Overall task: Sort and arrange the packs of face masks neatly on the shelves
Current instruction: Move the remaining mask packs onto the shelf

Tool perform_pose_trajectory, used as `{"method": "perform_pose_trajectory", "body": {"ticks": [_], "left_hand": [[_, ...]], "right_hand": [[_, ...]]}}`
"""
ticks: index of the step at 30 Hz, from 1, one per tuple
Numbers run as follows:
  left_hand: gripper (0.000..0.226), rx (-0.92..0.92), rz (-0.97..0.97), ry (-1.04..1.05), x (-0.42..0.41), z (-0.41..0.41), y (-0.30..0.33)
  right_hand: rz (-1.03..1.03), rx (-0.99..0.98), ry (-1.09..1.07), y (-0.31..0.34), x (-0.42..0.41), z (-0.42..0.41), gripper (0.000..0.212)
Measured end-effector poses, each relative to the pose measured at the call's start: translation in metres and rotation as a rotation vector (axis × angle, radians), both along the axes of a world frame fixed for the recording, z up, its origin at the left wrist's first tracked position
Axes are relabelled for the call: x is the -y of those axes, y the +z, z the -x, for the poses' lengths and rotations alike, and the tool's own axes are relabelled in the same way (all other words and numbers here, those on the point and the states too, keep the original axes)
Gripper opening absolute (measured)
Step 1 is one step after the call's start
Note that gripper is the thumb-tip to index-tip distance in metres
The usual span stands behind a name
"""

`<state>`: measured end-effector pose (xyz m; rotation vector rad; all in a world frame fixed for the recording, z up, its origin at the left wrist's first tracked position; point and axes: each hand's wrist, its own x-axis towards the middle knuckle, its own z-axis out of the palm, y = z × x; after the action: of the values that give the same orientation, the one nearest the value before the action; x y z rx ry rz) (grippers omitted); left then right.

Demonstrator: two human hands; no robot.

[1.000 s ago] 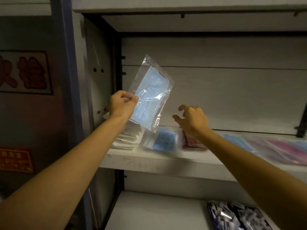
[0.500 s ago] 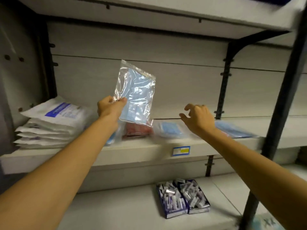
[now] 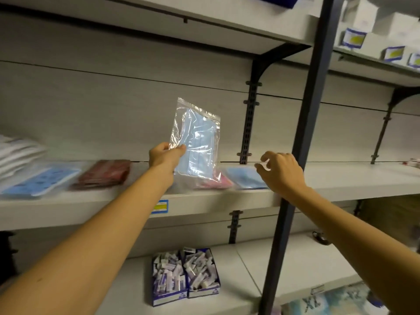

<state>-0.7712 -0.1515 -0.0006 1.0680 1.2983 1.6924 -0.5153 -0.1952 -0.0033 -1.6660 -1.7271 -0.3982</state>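
Head view: your left hand (image 3: pixel 167 154) pinches one edge of a clear pack of blue masks (image 3: pixel 196 142), held upright above the middle shelf (image 3: pixel 341 185). Your right hand (image 3: pixel 280 170) hovers loose-fingered, holding nothing, over a blue pack (image 3: pixel 245 178) lying flat. The slick plastic could slip from that edge pinch — or the dangling corner may snag the pink pack (image 3: pixel 216 181) beneath.

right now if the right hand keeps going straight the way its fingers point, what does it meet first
Most likely the flat pack of blue face masks lying on the white middle shelf. The empty right hand hovers beside it, fingers curled toward it. Depth is hard to judge from one view.
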Motion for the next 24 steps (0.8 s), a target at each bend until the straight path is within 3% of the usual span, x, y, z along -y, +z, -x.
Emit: {"method": "perform_pose_trajectory", "body": {"ticks": [3,8,16,24], "left_hand": [[0.035,0.013,0.027,-0.028,-0.003,-0.042,-0.004],[0.021,0.019,0.068,-0.045,-0.012,-0.09,-0.007],[0.022,-0.015,0.163,-0.069,-0.036,-0.146,-0.01],[0.018,-0.162,0.148,-0.002,-0.065,-0.177,-0.014]], "right_hand": [[0.009,0.009,0.006,-0.002,-0.001,-0.027,0.033],[0.016,0.011,0.048,-0.005,-0.005,-0.048,0.033],[0.021,-0.037,0.117,-0.01,-0.028,-0.058,0.031],[0.024,-0.049,0.181,-0.006,-0.061,-0.051,0.034]]}}
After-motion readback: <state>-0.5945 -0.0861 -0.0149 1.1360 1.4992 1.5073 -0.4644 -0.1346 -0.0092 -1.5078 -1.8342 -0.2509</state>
